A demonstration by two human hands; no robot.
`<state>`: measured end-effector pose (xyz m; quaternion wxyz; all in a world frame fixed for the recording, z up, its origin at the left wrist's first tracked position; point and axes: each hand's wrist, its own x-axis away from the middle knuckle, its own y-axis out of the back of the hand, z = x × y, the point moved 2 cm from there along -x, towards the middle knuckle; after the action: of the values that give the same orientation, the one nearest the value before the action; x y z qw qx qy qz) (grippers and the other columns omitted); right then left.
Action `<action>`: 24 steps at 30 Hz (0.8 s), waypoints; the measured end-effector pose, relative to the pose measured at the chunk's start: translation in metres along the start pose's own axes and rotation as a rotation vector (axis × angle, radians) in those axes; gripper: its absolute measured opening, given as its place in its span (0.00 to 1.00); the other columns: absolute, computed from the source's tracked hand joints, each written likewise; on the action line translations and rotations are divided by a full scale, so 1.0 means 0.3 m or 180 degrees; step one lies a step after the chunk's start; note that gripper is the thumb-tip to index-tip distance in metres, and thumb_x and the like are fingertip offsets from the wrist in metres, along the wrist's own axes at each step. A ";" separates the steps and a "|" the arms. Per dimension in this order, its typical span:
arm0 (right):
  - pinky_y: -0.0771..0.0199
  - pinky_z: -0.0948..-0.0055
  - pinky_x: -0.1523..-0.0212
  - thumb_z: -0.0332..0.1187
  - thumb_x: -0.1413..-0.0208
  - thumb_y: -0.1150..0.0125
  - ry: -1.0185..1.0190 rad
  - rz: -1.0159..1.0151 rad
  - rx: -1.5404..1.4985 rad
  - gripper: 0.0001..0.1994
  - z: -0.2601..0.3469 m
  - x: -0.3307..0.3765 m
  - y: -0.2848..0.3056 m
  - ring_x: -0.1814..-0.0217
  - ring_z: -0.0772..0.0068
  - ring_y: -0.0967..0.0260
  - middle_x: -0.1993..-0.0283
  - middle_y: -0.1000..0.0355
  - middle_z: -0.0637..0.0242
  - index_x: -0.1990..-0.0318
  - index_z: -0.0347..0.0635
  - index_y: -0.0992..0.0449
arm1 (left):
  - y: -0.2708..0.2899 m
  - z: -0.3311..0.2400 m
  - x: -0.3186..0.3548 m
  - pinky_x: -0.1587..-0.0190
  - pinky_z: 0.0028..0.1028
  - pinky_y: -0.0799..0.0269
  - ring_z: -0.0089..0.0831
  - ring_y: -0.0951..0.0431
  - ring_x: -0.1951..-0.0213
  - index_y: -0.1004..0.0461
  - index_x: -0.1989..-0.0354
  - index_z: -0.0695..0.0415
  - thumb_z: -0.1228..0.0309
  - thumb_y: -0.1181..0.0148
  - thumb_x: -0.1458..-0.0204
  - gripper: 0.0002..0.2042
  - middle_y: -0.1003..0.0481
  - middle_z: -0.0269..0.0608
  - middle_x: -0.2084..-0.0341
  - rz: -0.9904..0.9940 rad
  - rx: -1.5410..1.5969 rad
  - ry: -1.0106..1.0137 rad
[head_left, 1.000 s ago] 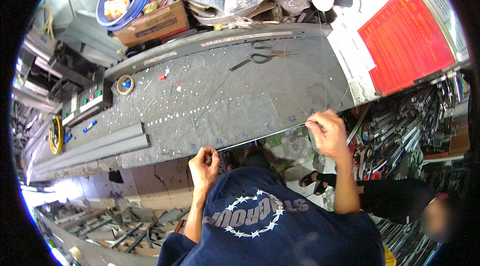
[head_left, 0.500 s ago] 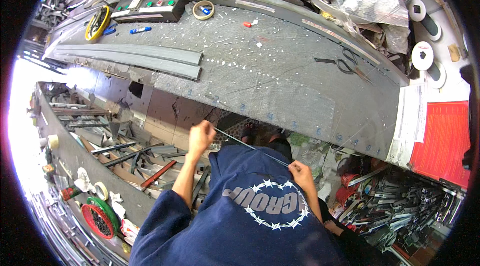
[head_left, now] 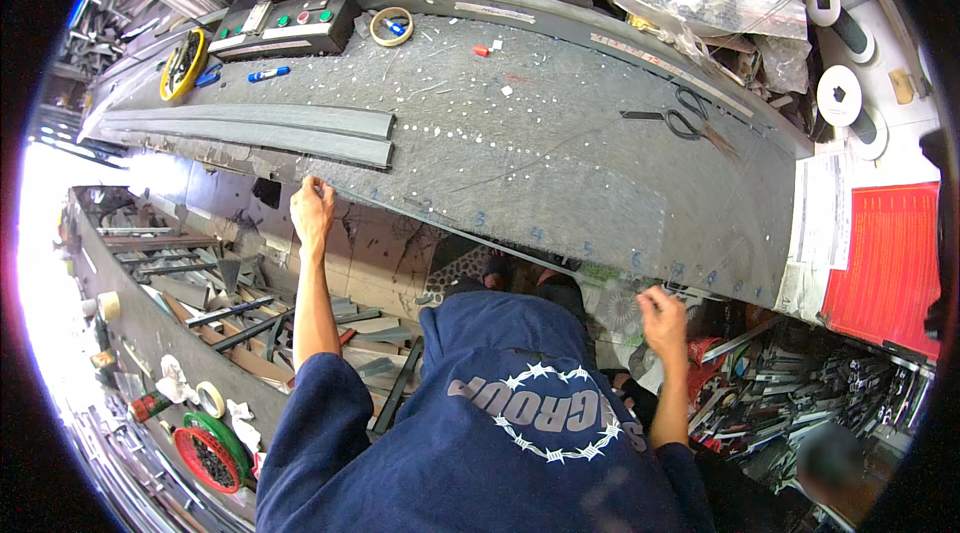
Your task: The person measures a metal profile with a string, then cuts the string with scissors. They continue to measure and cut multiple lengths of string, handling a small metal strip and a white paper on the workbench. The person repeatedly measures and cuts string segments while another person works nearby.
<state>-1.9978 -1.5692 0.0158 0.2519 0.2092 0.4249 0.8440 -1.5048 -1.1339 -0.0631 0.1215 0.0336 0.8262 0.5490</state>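
Though straight, strand [head_left: 505, 249] unclear at ends

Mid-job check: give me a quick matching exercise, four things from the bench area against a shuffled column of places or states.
1. Thin strip
2. Scissors
3. Tape roll
4. Marker

A. Towards the right end of the bench
B. Blue, lying just in front of the box with green buttons
C. Stretching from the left hand along the bench's near edge
D. Lying flat, with something blue inside its ring

Pairs: 1-C, 2-A, 3-D, 4-B
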 end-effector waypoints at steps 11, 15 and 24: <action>0.39 0.76 0.70 0.41 0.31 0.40 -0.1710 0.0738 -0.2395 0.14 -0.349 0.353 -0.662 0.72 0.84 0.40 0.73 0.35 0.79 0.64 0.41 0.24 | -0.046 0.040 0.004 0.56 0.45 0.23 0.55 0.17 0.61 0.21 0.60 0.58 0.64 0.37 0.43 0.10 0.17 0.54 0.66 -0.0203 -0.0102 0.0142; 0.42 0.80 0.71 0.44 0.31 0.41 -0.1750 0.1176 -0.2979 0.12 -0.372 0.368 -0.577 0.72 0.87 0.44 0.71 0.36 0.82 0.63 0.46 0.23 | -0.067 0.069 -0.005 0.55 0.44 0.23 0.54 0.16 0.60 0.20 0.59 0.59 0.63 0.38 0.42 0.12 0.17 0.55 0.64 -0.0242 -0.0059 0.0115; 0.28 0.70 0.63 0.36 0.37 0.32 -0.1060 0.0397 -0.1710 0.11 -0.304 0.023 -0.164 0.65 0.78 0.30 0.67 0.23 0.70 0.62 0.35 0.21 | -0.089 0.134 -0.024 0.59 0.40 0.25 0.47 0.18 0.66 0.21 0.60 0.62 0.62 0.39 0.40 0.13 0.19 0.52 0.69 -0.0023 0.0278 0.0171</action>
<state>-2.0430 -1.5957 -0.0739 0.3120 0.2961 0.1262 0.8939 -1.4862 -1.1097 -0.1012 0.0997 0.0212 0.8525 0.5127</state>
